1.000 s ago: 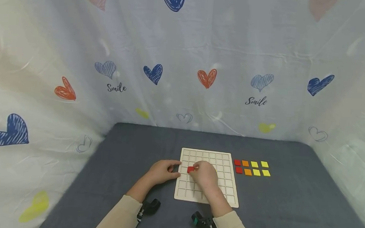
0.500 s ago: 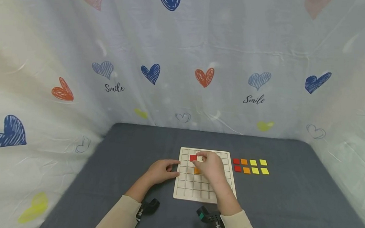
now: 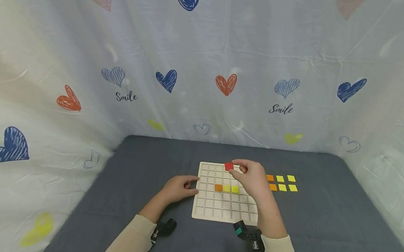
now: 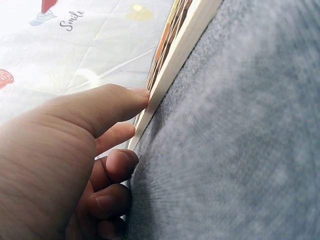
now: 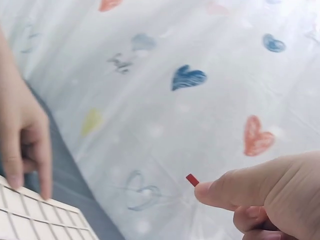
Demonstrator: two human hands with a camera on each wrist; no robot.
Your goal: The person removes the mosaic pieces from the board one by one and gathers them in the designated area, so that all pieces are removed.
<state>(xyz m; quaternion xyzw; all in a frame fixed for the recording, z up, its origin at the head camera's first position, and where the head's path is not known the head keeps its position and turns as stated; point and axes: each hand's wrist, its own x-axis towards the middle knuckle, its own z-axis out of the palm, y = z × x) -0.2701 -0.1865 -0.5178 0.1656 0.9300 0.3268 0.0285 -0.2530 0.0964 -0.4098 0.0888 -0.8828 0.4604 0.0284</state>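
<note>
My right hand (image 3: 254, 178) pinches a small square red tile (image 3: 229, 166) between thumb and forefinger, over the far edge of a pale wooden grid board (image 3: 207, 213). The right wrist view shows the tile (image 5: 192, 180) edge-on, at the tip of the thumb. On the board, an orange tile (image 3: 218, 187) and two yellow tiles (image 3: 231, 189) form one row near the middle. My left hand (image 3: 178, 188) touches the board's left edge with thumb and forefinger; in the left wrist view the other fingers (image 4: 120, 165) are curled below.
Right of the board lie two rows of loose tiles, orange (image 3: 270, 178) and yellow (image 3: 282, 187). My right hand covers the spot where red ones lay earlier. Dark grey cloth (image 3: 321, 208) covers the table, and a heart-patterned curtain (image 3: 202, 111) hangs behind it.
My right hand has lifted the red tile from the left end of the coloured row and carried it away from me and to the right. The left hand stays at the board's edge.
</note>
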